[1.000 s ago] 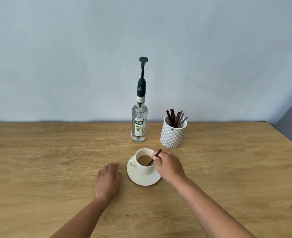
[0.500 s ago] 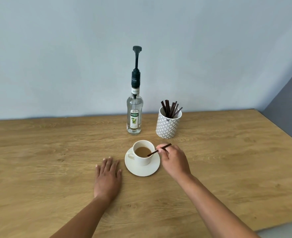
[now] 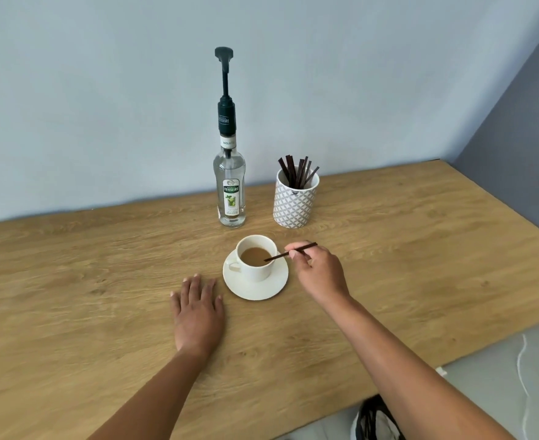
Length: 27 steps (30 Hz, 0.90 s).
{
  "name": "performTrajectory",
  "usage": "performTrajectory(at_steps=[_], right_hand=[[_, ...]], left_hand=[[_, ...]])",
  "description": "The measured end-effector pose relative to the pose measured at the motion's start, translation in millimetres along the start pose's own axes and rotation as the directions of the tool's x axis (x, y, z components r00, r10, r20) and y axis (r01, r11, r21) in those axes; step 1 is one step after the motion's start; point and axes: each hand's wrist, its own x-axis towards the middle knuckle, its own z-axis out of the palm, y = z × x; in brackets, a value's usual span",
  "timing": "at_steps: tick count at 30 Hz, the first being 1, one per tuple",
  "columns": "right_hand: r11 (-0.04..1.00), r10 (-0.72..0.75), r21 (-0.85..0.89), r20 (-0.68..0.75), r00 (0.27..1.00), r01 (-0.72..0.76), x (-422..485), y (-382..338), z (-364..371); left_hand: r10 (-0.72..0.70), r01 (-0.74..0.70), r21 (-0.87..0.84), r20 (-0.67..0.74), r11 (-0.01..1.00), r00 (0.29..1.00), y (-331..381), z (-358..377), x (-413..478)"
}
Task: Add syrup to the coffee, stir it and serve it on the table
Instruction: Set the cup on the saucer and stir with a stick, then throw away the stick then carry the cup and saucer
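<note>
A white cup [image 3: 256, 268] of light brown coffee sits on a white saucer [image 3: 271, 289] near the middle of the wooden table [image 3: 71, 281]. My right hand [image 3: 320, 273], just right of the saucer, pinches a thin dark stirrer [image 3: 290, 252] whose tip dips into the coffee at the cup's right rim. My left hand [image 3: 198, 312] lies flat on the table, fingers apart, left of the saucer and not touching it. Behind the cup stands a clear syrup bottle [image 3: 230, 192] with a tall dark pump.
A patterned white holder [image 3: 295, 201] with several dark stirrers stands right of the bottle. The wall runs close behind both. The table's right edge slants nearby, with grey floor and a shoe [image 3: 372, 420] below it.
My right hand has drawn back to the right and tilted the stirrer flatter, its tip still in the coffee. My left hand flattened on the table. The view tilted and shifted.
</note>
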Motion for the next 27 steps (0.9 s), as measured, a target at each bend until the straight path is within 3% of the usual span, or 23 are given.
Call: performTrajectory(at_steps=[4, 8, 12, 17, 21, 27], right_hand=[[0.998, 0.028, 0.05, 0.001, 1.0, -0.028, -6, -1, 1], [0.971, 0.101, 0.226, -0.064, 0.993, -0.084, -11, -5, -7], [0.957, 0.136, 0.254, 0.033, 0.99, -0.14, -11, -4, -18], [0.862, 0.202, 0.471, 0.019, 0.979, -0.187, -18, -1, -48], [0.818, 0.246, 0.544, -0.036, 0.969, -0.187, -44, 28, -93], [0.733, 0.424, 0.625, -0.113, 0.899, -0.267, -104, 106, -168]], left_hand=[[0.0, 0.0, 0.003, 0.008, 1.0, 1.0, 0, -1, -1], [0.007, -0.007, -0.015, 0.007, 1.0, 1.0, 3, 0, -9], [-0.01, 0.011, -0.039, 0.011, 0.999, 1.0, 11, -3, -26], [-0.064, 0.053, -0.136, -0.077, 0.989, 0.995, 33, -9, -57], [0.056, -0.08, -0.15, -0.155, 0.986, 0.986, 71, 1, -96], [0.259, -0.276, -0.179, -0.116, 0.944, 0.959, 167, 37, -136]])
